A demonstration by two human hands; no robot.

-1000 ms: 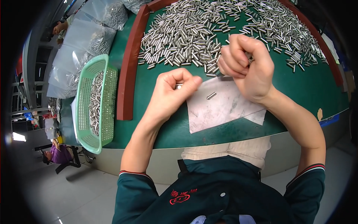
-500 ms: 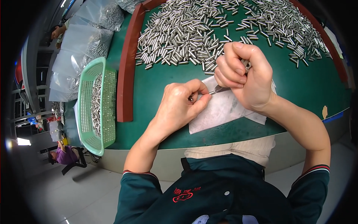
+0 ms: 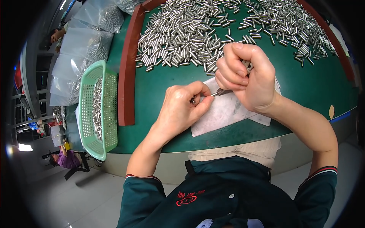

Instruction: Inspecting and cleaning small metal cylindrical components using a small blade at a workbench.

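My left hand is closed in a pinch on a small shiny metal pin, which pokes out past the thumb and forefinger toward the right. Another metallic bit shows within the curled fingers. My right hand makes a fist around a tool whose narrow grey tip meets the pin's end; its handle is mostly hidden, so its exact kind is unclear. Under both hands lies a smudged white sheet. Just beyond, a large spread of similar pins covers the green tabletop.
A light green perforated basket holding pins stands left of a dark red wooden rail. Clear plastic bags of metal parts lie behind it. Another red rail borders the right side. A person in purple sits at far left.
Both hands appear slightly farther left, along with a small shift of the whole view. The pinch on the pin and the grip on the tool stay the same.
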